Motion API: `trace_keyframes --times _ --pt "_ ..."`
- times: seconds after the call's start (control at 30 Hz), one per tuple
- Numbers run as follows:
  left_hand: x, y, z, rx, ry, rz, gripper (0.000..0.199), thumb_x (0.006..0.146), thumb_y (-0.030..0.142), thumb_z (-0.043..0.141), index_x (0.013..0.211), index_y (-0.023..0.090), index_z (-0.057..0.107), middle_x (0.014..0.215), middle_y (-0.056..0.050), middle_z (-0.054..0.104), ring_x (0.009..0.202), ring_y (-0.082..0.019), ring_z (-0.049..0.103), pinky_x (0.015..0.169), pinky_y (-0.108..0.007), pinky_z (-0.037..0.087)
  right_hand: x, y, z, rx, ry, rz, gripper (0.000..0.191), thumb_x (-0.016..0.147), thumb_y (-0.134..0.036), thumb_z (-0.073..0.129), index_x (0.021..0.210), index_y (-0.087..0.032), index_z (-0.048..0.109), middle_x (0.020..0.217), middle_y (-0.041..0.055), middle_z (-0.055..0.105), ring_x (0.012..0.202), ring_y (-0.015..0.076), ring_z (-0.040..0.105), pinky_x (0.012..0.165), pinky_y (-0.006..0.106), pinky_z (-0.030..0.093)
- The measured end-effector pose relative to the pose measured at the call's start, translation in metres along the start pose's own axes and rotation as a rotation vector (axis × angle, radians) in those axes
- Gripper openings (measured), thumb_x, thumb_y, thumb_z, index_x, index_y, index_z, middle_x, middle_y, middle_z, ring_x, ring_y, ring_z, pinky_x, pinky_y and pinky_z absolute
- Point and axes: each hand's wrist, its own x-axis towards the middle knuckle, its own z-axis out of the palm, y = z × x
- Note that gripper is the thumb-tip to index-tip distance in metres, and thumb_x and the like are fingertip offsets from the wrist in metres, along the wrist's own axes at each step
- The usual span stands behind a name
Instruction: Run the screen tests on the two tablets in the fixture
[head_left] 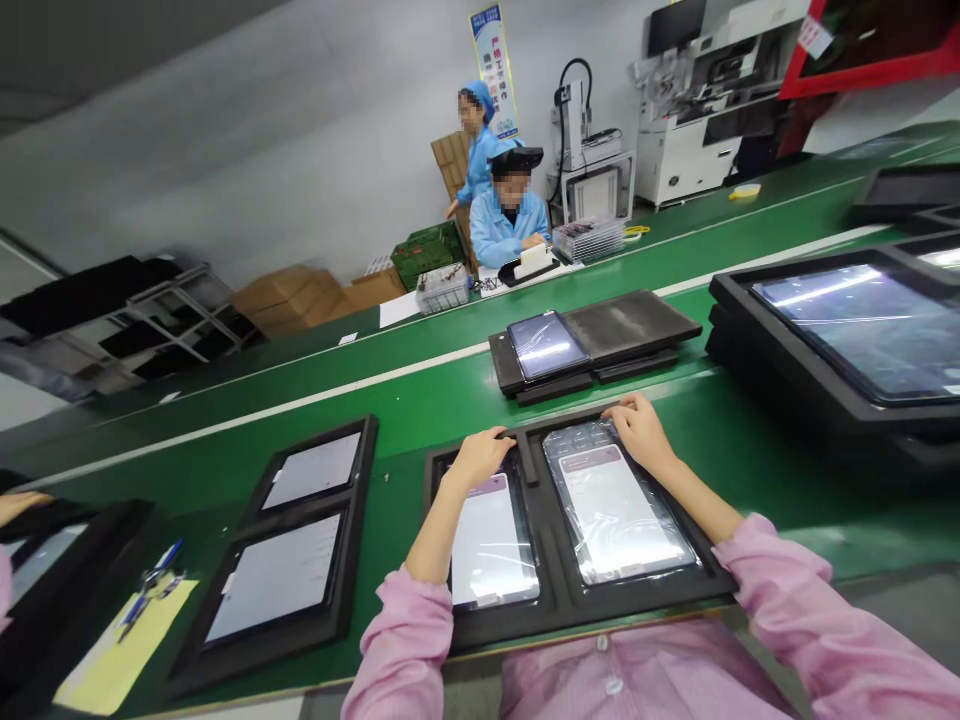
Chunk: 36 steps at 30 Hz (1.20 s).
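A black foam tray (551,570) lies at the near edge of the green table, directly in front of me. In its left compartment is a tablet (493,545) with a lit white screen; the right compartment holds a tablet (611,510) under clear, wrinkled plastic film. My left hand (484,455) is at the top of the left tablet, its fingers curled together near the tray's upper edge. At the top of the right tablet my right hand (636,425) has its fingers bent over the tray's edge. Whatever the fingertips pinch is too small to make out.
To the left lies another foam tray (349,560) with two tablets, beside yellow paper (124,650) with pens. A tray stack (630,325) is beyond, and a larger stack (795,370) stands right. Two people in blue are across the table; another person's hand (21,505) shows far left.
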Motion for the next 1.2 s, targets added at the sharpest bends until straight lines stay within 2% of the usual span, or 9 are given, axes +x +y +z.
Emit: trace_keyframes --times 0.13,0.23,0.37,0.47,0.6,0.77,0.97,1.1,1.2 --pt "-0.001 0.006 -0.005 0.015 -0.068 0.002 0.044 0.103 0.035 0.029 0.11 0.022 0.07 0.135 -0.012 0.064 0.121 -0.027 0.061 0.112 -0.051 0.041 0.004 0.002 -0.001 -0.119 -0.08 0.045 0.047 0.101 -0.026 0.029 0.09 -0.013 0.074 0.091 0.0125 0.052 0.086 0.0271 0.057 0.085 0.039 0.048" --pt "-0.002 0.009 -0.013 -0.006 -0.091 0.009 0.041 0.102 0.033 0.029 0.104 0.022 0.068 0.129 -0.009 0.066 0.108 -0.023 0.066 0.107 -0.043 0.045 0.01 -0.001 -0.001 -0.192 -0.194 0.025 0.038 0.101 -0.026 0.041 0.084 -0.012 0.072 0.091 0.0154 0.057 0.09 0.0281 0.059 0.09 0.04 0.047" --pt "-0.003 0.005 -0.026 -0.089 -0.112 -0.021 0.039 0.1 0.036 0.027 0.104 0.025 0.064 0.116 -0.005 0.072 0.095 -0.023 0.069 0.094 -0.037 0.051 0.033 -0.006 -0.002 -0.258 -0.375 0.034 0.025 0.1 -0.037 0.063 0.092 -0.014 0.069 0.097 0.0111 0.065 0.1 0.0257 0.061 0.094 0.043 0.048" --pt "-0.004 -0.005 -0.034 -0.166 -0.13 -0.054 0.035 0.096 0.033 0.029 0.109 0.028 0.061 0.127 -0.001 0.07 0.102 -0.022 0.069 0.095 -0.035 0.051 0.054 -0.007 -0.005 -0.28 -0.488 0.065 0.028 0.1 -0.04 0.065 0.094 -0.013 0.068 0.102 0.009 0.066 0.098 0.0227 0.063 0.091 0.041 0.052" --pt "0.0 -0.019 -0.037 -0.249 -0.193 -0.064 0.041 0.076 0.022 0.038 0.109 0.03 0.062 0.14 0.004 0.063 0.121 -0.022 0.063 0.104 -0.036 0.047 0.063 -0.009 -0.012 -0.28 -0.582 0.048 0.028 0.101 -0.039 0.064 0.089 -0.014 0.068 0.1 0.0084 0.067 0.102 0.0229 0.063 0.093 0.041 0.051" --pt "0.005 -0.028 -0.034 -0.333 -0.246 -0.015 0.052 0.065 0.021 0.043 0.111 0.026 0.065 0.147 -0.001 0.057 0.134 -0.025 0.053 0.117 -0.038 0.038 0.064 -0.017 -0.023 -0.27 -0.673 0.019 0.034 0.101 -0.043 0.063 0.087 -0.013 0.067 0.097 0.01 0.067 0.108 0.0248 0.061 0.097 0.043 0.049" --pt "0.011 -0.034 -0.035 -0.365 -0.273 0.013 0.048 0.064 0.024 0.047 0.109 0.024 0.063 0.147 -0.007 0.054 0.138 -0.029 0.047 0.12 -0.045 0.032 0.081 -0.034 -0.03 -0.228 -0.76 0.083 0.045 0.096 -0.056 0.065 0.091 -0.012 0.069 0.097 0.0128 0.067 0.105 0.0264 0.062 0.092 0.042 0.051" --pt "0.017 -0.046 -0.036 -0.392 -0.281 0.028 0.042 0.07 0.03 0.047 0.108 0.024 0.063 0.146 -0.007 0.053 0.139 -0.033 0.044 0.121 -0.05 0.03 0.093 -0.048 -0.038 -0.168 -0.806 0.156 0.059 0.082 -0.065 0.076 0.095 -0.008 0.07 0.102 0.0162 0.066 0.097 0.0279 0.065 0.088 0.042 0.055" --pt "0.026 -0.062 -0.031 -0.399 -0.283 0.044 0.04 0.074 0.038 0.047 0.108 0.025 0.064 0.146 -0.007 0.053 0.139 -0.036 0.043 0.121 -0.053 0.03 0.102 -0.056 -0.044 -0.077 -0.814 0.185 0.076 0.064 -0.073 0.084 0.099 -0.006 0.072 0.116 0.0204 0.063 0.084 0.0264 0.066 0.072 0.039 0.059"
